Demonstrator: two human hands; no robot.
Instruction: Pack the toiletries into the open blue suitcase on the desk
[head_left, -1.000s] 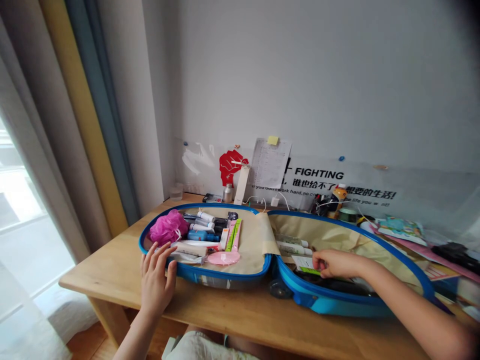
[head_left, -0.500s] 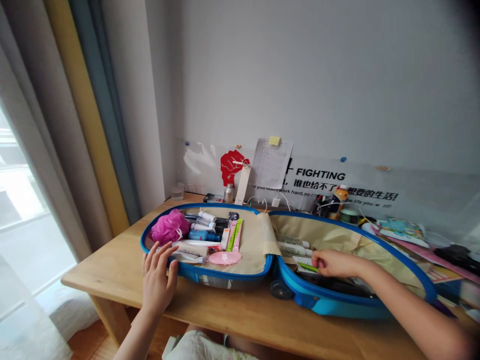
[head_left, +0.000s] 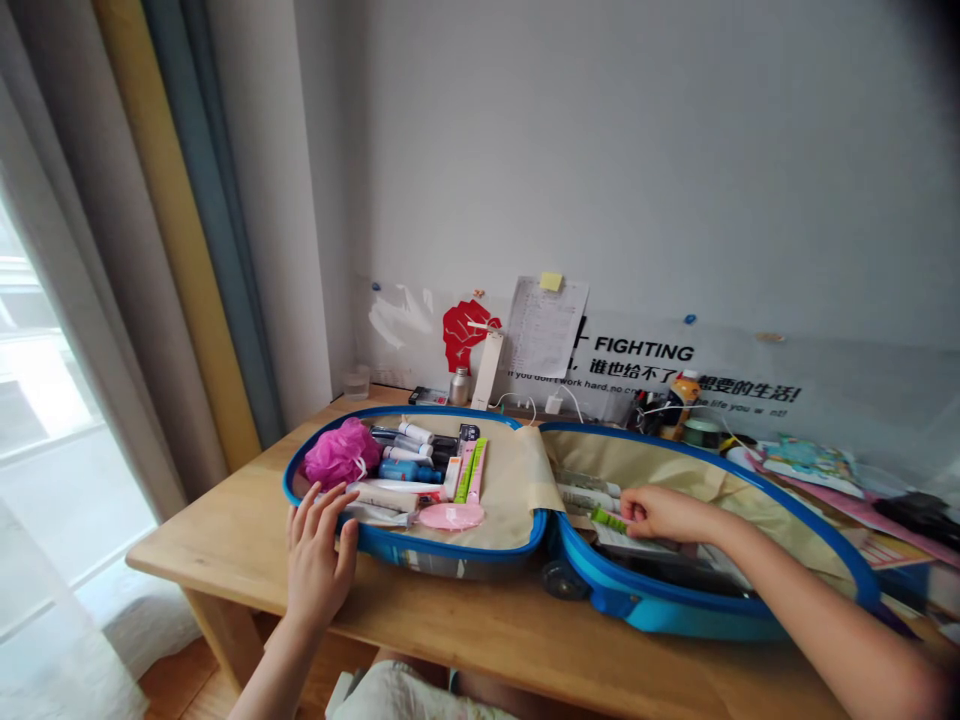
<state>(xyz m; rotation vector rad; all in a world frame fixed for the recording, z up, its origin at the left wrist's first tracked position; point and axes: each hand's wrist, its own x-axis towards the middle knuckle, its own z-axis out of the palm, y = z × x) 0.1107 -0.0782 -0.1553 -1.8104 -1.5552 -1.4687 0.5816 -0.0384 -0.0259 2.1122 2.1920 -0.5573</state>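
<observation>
A blue suitcase [head_left: 420,552] lies open on a wooden desk [head_left: 225,545]. Its left half holds a pink bath pouf [head_left: 337,455], several tubes and bottles [head_left: 405,462] and a pink oval item [head_left: 450,516]. My left hand [head_left: 315,560] rests flat on the left half's front rim, fingers spread. My right hand [head_left: 660,513] is inside the right half, fingers pinched on a flat white packet with a green stripe [head_left: 611,522]. Two white tubes [head_left: 589,492] lie just beyond that packet on the beige lining.
Curtains [head_left: 150,250] and a window stand at the left. Along the wall behind the suitcase are papers [head_left: 544,325], a banner, a small silver bottle [head_left: 459,385], an orange-capped bottle [head_left: 679,392] and cables. Books and clutter [head_left: 810,462] fill the desk's right end.
My right hand has shifted slightly back and left inside the right half, drawing the green-striped packet with it. My left hand has stayed on the rim.
</observation>
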